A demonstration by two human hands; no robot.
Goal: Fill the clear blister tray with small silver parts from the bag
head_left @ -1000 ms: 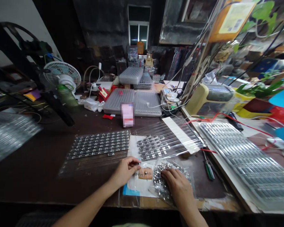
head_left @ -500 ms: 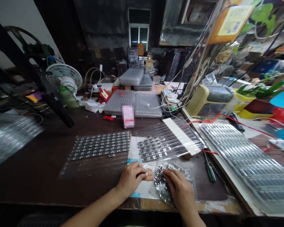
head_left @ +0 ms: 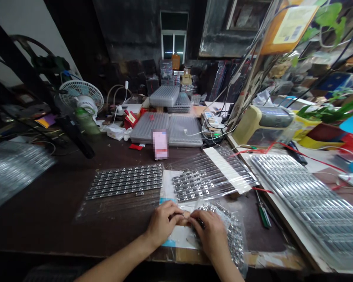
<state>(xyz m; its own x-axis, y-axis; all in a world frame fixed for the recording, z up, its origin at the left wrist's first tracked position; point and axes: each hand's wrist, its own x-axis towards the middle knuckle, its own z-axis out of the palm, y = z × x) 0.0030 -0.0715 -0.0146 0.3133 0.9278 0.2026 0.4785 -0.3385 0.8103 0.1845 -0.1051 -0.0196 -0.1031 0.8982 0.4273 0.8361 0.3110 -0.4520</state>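
- One small orange-brown block (head_left: 186, 215) lies between the two hands, low in the middle of the dark surface (head_left: 47, 223), mostly covered by fingertips.
- One left hand (head_left: 164, 219), its thumb and fingers drawn narrow at the block's left side – whether they grip a part, I cannot tell.
- One right hand (head_left: 211, 233), fingertips close together at the block's right side; its hold is likewise hidden.
- One clear bag (head_left: 237, 239) of shiny metal parts, too many to count, sits beside and partly under the right hand.
- One sheet of white paper (head_left: 182, 237) with blue patches lies beneath the block.
- Two clear trays lie beyond the hands: the left tray (head_left: 125, 182) has long rows of metal parts, the right tray (head_left: 191, 186) shorter rows and one white strip (head_left: 226, 170) across it.
- One single metal part (head_left: 139, 193) lies just below the left rows.
- One green-handled screwdriver (head_left: 264, 216) lies right of the bag.
- One stack of ribbed trays (head_left: 306, 199) stands farther right – its layers blur together.
- One fan (head_left: 82, 96) stands at the back left.
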